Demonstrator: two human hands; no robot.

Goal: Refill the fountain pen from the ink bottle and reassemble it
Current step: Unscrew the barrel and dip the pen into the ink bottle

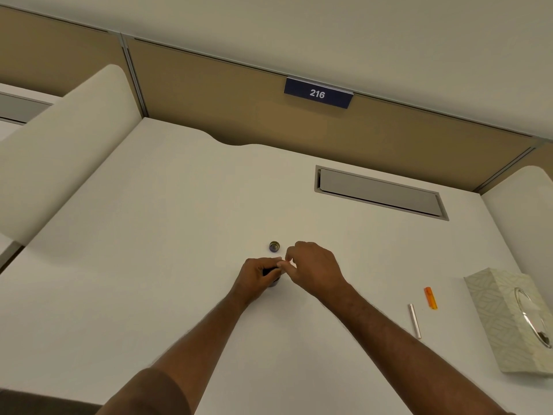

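The ink bottle (273, 278), small, dark and round, is stood near the middle of the white tabletop (179, 235) and is gripped by the curled fingers of the left hand (258, 274), most of it being hidden. Just over its mouth something small is pinched in the fingertips of the right hand (311, 263), probably the pen's filling part, though it cannot be made out. For this step the bottle is best kept firmly pressed down while the tip is fully dipped and drawn slowly, so nothing is tipped or spilled. Just beyond, the round metallic cap (274, 246) is seen lying open side up. Well apart to the right, a slim silvery tube (414, 320), an orange translucent piece (430, 298) and a patterned card tissue box (505, 319) are laid out.
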